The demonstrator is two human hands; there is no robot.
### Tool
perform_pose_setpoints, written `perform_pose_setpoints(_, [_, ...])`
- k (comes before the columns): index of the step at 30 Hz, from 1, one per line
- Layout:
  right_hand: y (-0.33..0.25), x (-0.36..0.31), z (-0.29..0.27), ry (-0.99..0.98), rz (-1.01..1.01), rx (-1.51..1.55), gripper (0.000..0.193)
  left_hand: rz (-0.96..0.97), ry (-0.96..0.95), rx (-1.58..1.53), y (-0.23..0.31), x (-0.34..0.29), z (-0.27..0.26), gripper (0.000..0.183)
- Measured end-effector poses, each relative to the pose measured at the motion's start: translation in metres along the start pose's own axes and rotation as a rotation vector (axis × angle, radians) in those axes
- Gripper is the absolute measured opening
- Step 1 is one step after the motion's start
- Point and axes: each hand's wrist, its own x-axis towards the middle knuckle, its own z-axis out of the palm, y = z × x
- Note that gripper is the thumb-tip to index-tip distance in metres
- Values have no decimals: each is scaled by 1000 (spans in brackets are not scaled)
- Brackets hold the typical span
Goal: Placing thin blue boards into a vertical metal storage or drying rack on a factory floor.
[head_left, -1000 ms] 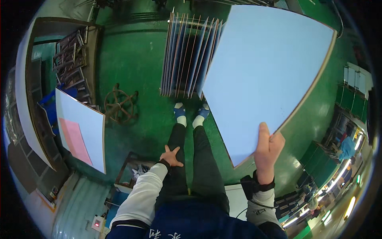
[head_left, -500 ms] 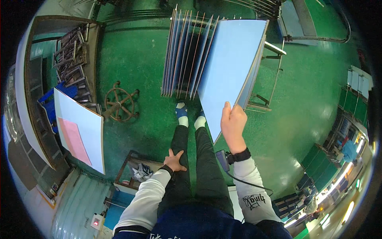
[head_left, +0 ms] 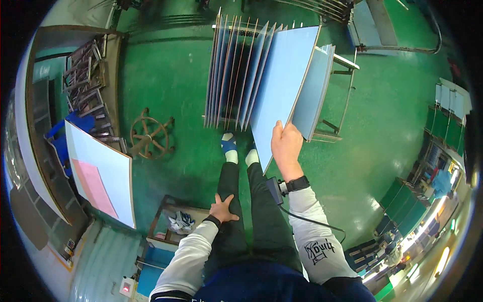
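Observation:
My right hand point(head_left: 287, 146) is closed on the near edge of a large light-blue panel point(head_left: 282, 75), which stands tilted in front of me. Left of that panel, several thin upright panels point(head_left: 217, 80) stand apart from each other in a row. More pale-blue panels point(head_left: 314, 93) lean close together on its right. My left hand point(head_left: 223, 209) rests with spread fingers on my left leg near the knee and holds nothing.
A metal stand point(head_left: 347, 95) is behind the leaning panels. At left, a pale board point(head_left: 103, 156) bears a pink sheet point(head_left: 94, 186), near a wheeled stool base point(head_left: 151, 136). A wooden box point(head_left: 161, 221) with cloth inside sits by my left arm. Green floor surrounds my feet.
My right hand has shifted a little left, swinging the held panel leftward. A gap now shows between it and the panels on its right. My left hand stays on my leg.

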Motion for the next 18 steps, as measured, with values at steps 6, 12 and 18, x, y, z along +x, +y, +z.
perform_pose_setpoints(6, [-5, 16, 5, -33, 59, 5, 28, 10, 7, 34, -3, 3, -2, 116])
perform_pose_setpoints(12, [-11, 33, 8, -70, 85, -26, 30, 33, -6, 31, -7, 6, -9, 116])
perform_pose_setpoints(18, [-19, 36, -3, -109, 102, 6, 27, 12, -32, 59, -1, 5, -18, 117])
